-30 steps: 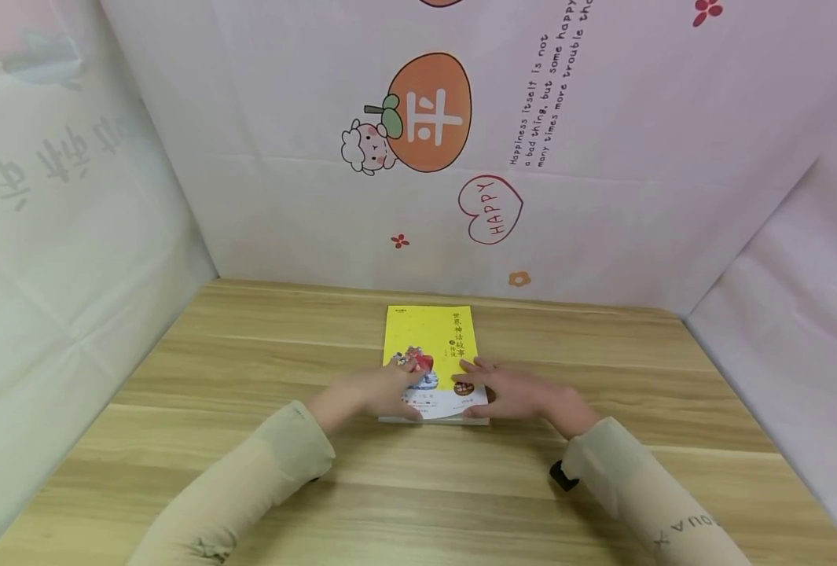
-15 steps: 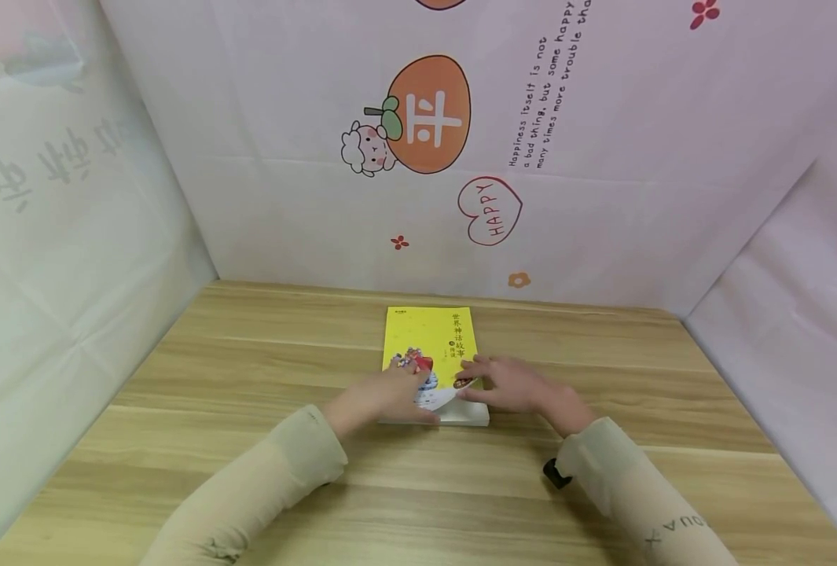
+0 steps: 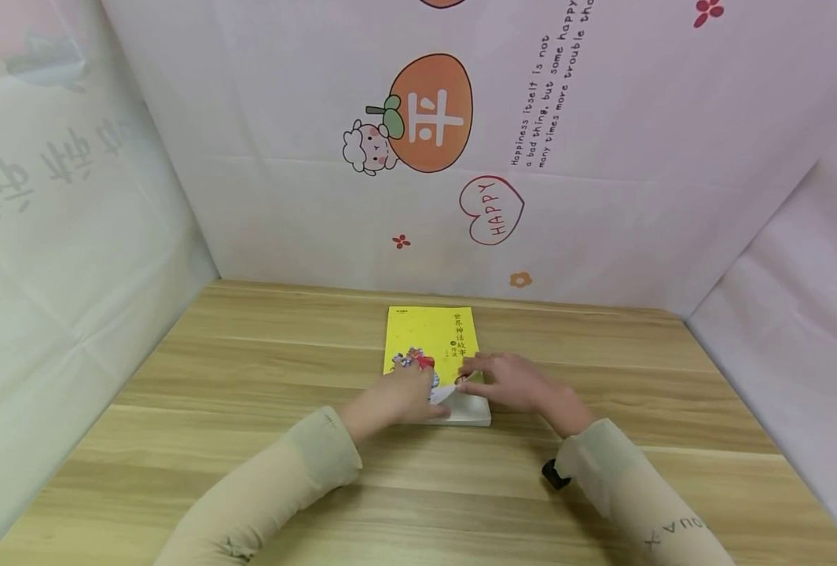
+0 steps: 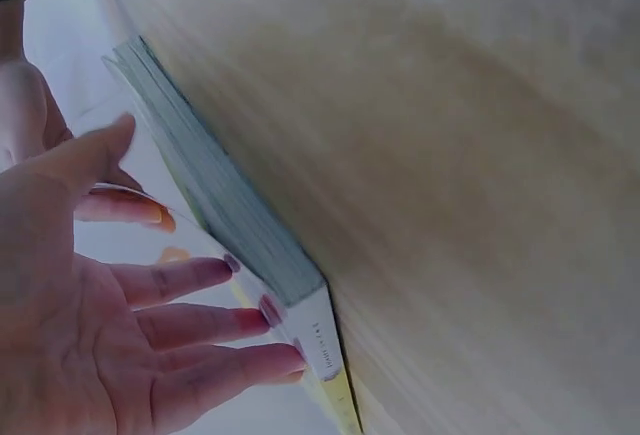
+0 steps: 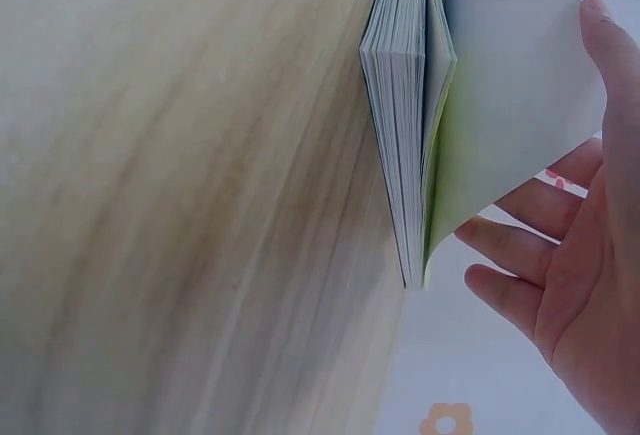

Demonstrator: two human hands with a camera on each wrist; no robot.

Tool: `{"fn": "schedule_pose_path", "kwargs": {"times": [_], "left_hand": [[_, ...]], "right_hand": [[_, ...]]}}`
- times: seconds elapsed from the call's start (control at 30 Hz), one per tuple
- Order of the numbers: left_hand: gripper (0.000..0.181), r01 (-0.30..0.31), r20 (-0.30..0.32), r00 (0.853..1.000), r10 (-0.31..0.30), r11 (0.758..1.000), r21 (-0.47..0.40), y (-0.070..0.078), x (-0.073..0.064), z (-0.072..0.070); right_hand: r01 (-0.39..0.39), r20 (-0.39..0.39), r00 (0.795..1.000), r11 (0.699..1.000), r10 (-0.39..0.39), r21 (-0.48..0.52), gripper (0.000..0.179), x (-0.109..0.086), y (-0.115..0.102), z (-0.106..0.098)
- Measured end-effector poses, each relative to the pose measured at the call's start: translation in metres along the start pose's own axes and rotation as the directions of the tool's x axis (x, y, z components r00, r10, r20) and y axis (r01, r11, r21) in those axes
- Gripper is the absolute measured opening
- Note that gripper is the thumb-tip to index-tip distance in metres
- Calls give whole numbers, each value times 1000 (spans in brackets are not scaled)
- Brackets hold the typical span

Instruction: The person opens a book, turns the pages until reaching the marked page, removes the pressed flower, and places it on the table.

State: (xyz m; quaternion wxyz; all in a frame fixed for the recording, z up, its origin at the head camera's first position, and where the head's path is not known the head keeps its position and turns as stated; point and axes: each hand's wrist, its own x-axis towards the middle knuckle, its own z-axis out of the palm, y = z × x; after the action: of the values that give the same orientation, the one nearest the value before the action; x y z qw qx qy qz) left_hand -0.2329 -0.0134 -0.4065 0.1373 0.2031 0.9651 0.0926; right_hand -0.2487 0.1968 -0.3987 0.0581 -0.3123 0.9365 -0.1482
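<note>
Right grip (image 3: pixel 510 383) pinches the book cover (image 3: pixel 424 332) by one edge, tabletop (image 3: pixel 277 346) either side.

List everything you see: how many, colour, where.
Book: 1, yellow and white, mid-table
Table: 1, brown, under book
Walls: 3, whitish, left, back, right
Printed fruits: 2, orange, back wall
Printed sheep: 1, white, beside fruit
Printed heart: 1, red, back wall
Printed flowers: 3, red, orange, back wall
Lettering: 2 blocks, black, grey, walls
Small object: 1, black, right cuff
Sleeves: 2, cream, bottom
Left hand: 1, bare, over book
Right hand: 1, bare, gripping book
</note>
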Motion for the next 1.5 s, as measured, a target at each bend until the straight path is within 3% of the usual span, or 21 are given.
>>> {"fn": "schedule_pose_path", "kwargs": {"times": [0.27,0.43,0.6,0.67,0.77,0.9,1.03,1.17,1.27,1.33,1.43,1.5], "left_hand": [[67,-22,-21,1000,23,1000,17,-2,1,-1],[57,-44,-57,998,42,998,-39,-6,0,-1],[54,-52,-92,995,41,992,-117,-9,0,-1],[57,-48,-98,995,34,989,-143,-10,0,-2],[64,-55,-112,993,37,985,-166,-11,-1,-4],[68,-66,-123,991,43,980,-190,-14,0,-6],[66,-66,-125,991,36,968,-242,-19,1,-7],[67,-76,-176,984,21,947,-312,-23,-1,-9],[68,-101,-275,961,-4,924,-368,-26,-4,-12],[71,-144,-363,932,-12,906,-399,-29,-8,-14],[82,-230,-509,860,3,895,-382,-34,-13,-18],[91,-295,-606,795,36,895,-334,-38,-17,-20]], "right_hand": [[-7,-4,1000,997,7,74,66,-4,4,-3],[-6,-80,997,990,18,143,66,-9,9,-9],[-46,-142,988,988,67,146,66,-12,16,-11],[-61,-127,989,989,78,133,66,-12,17,-10],[-62,-43,997,995,66,79,65,-11,14,-7],[4,72,997,1000,-3,-14,66,-6,6,-1],[58,102,993,997,-53,-47,65,-2,1,5],[35,115,993,998,-29,-52,64,-1,1,10],[13,119,993,999,-7,-47,65,0,1,11],[11,121,993,999,-6,-39,65,0,2,12],[12,125,992,1000,-10,-19,66,0,3,12],[19,125,992,1000,-18,-6,67,0,3,12]]}}
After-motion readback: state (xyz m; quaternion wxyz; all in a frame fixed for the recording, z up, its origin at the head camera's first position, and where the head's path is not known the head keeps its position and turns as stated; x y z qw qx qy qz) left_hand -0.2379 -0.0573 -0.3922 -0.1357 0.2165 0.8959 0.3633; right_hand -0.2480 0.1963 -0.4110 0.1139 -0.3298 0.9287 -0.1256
